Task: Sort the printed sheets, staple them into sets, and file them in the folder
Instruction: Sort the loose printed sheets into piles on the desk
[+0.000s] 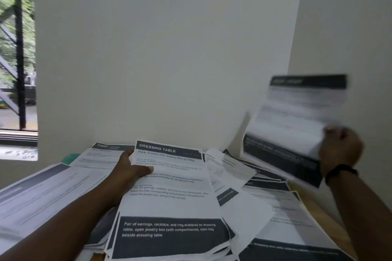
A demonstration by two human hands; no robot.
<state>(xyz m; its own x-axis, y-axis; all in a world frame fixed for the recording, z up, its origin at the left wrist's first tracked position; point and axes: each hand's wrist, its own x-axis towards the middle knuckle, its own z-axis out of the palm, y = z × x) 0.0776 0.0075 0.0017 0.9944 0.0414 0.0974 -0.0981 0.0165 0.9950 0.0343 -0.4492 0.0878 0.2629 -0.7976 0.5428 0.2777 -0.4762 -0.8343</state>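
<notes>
Left hand gripped the "Dressing Table" sheet atop the pile (desk buried, w/ walls close behind); right hand clutched a blurred sheet, raised off the pile.

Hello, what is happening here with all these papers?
A person is sorting printed sheets spread over a wooden table. The left hand holds the left edge of the top sheet headed "DRESSING TABLE", thumb on its face. The right hand, with a dark wristband, grips another sheet raised in the air on the right; it is blurred. A green thing peeks out under the far-left sheets. No stapler is in view.
</notes>
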